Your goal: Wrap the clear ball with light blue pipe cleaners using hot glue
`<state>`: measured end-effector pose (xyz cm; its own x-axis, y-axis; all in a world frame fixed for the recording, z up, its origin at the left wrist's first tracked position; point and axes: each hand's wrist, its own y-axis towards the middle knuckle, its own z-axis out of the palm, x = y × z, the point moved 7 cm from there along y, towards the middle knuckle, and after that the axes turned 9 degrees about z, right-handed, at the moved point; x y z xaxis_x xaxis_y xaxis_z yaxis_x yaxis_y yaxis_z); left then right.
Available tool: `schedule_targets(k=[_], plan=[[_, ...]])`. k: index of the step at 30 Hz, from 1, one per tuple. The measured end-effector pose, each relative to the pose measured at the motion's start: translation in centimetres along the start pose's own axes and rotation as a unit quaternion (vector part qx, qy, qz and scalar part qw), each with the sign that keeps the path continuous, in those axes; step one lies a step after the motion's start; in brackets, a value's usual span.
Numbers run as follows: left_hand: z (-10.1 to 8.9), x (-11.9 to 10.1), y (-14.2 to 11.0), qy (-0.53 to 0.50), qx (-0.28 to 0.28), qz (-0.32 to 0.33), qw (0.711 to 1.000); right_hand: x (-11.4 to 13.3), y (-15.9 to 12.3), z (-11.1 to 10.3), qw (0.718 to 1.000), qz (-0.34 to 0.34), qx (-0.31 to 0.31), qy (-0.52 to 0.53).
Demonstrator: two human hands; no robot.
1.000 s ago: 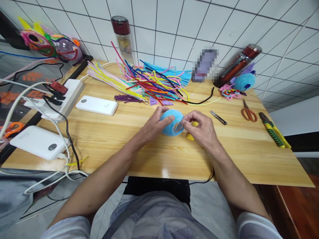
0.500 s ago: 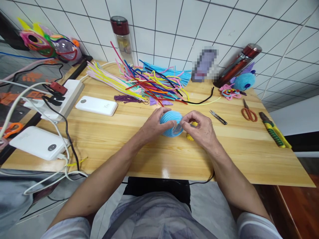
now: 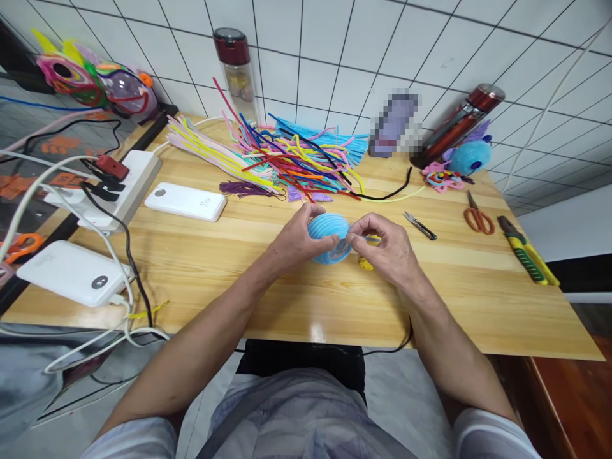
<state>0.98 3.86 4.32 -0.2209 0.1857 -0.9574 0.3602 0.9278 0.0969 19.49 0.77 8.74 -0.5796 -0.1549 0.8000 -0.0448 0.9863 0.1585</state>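
Note:
My left hand is wrapped round a light-blue ball wound in rows of fuzzy pipe cleaner. Its thumb lies across the front, beside a bare, clear-looking patch low on the ball's right side. At that patch, my right hand pinches a thin light-blue pipe cleaner between thumb and forefinger; part of the strand shows inside the curl of the fingers. Partly hidden behind the right hand, a small yellow object rests on the table; I cannot make out its kind.
Behind the hands lies a heap of coloured pipe cleaners. To the right are thread snips, scissors and pliers. A white power bank, a power strip and cables occupy the left. A red flask leans at the back.
Both hands stay at nearly the same place round the ball. The right fingers have shifted slightly, and a blue strand now shows between them. The view has moved a little.

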Motion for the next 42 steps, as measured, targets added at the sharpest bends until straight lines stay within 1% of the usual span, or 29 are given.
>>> schedule_targets(k=[6,12,18,23,25,31,34,39,42], plan=[[-0.2,0.2,0.2,-0.029,0.009,0.03,0.999,-0.5,0.0,0.1,1.0,0.021,0.004,0.001],[0.2,0.6,0.1,-0.047,0.018,0.017,0.999,-0.6,0.0,0.2,0.999,0.038,0.002,0.007],[0.3,0.7,0.1,-0.058,0.022,0.011,0.998,-0.5,0.1,0.0,1.0,0.026,-0.005,-0.002],[0.4,0.4,0.0,-0.1,0.046,0.006,0.994,-0.5,0.2,0.1,1.0,0.022,-0.001,0.0],[0.4,0.5,0.0,-0.097,0.044,0.007,0.994,-0.4,0.1,0.1,1.0,0.019,-0.001,0.001],[0.4,1.2,0.4,-0.053,0.012,0.002,0.999,-0.4,0.1,0.2,1.0,0.019,-0.001,0.004],[0.3,1.2,0.3,-0.041,0.013,0.002,0.999,-0.3,0.1,0.2,1.0,0.016,-0.002,0.003],[0.3,0.6,0.0,-0.076,0.024,0.027,0.997,-0.1,0.1,0.3,1.0,0.013,0.001,0.007],[0.3,0.6,0.0,-0.059,0.015,0.029,0.998,-0.1,0.0,0.3,1.0,0.014,0.002,0.004]])
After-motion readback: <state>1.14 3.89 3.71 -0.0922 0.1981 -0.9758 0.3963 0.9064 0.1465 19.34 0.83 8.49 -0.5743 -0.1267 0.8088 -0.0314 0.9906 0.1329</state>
